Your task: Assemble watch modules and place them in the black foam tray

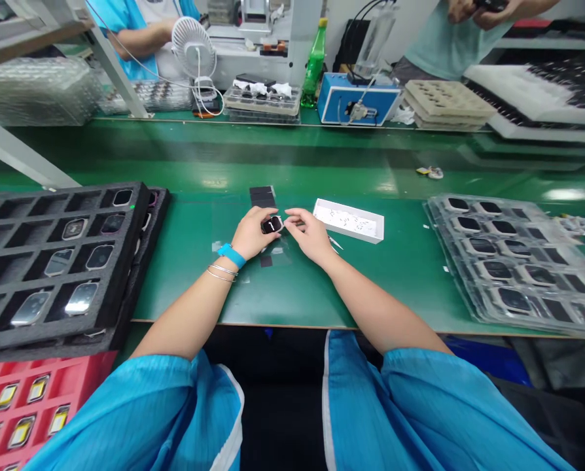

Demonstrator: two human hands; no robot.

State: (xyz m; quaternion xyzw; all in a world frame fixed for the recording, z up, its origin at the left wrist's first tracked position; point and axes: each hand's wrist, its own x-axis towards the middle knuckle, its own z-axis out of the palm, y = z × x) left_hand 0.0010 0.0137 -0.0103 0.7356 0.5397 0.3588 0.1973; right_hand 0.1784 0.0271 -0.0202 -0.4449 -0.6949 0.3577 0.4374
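Note:
A small smartwatch case (271,225) with a lit dark screen and white marks on it is held over the green bench by my left hand (251,234). The fingers and thumb curl round its left side. My right hand (310,237) is at the watch's right edge, thumb and forefinger drawn together; whatever is between them is too small to make out. Behind my left hand lies a black patterned strip (262,196). To the right of my right hand sits a white box tray (381,229) with tiny dark bits in it. Tweezers (336,243) show partly beside my right hand.
A dark foam tray (106,288) with several watches stands at the left, above a red tray (84,379). Clear plastic trays (462,288) of watch cases stand at the right. Across the bench are a fan (194,49), a green bottle (315,65), a blue device (356,98) and two people.

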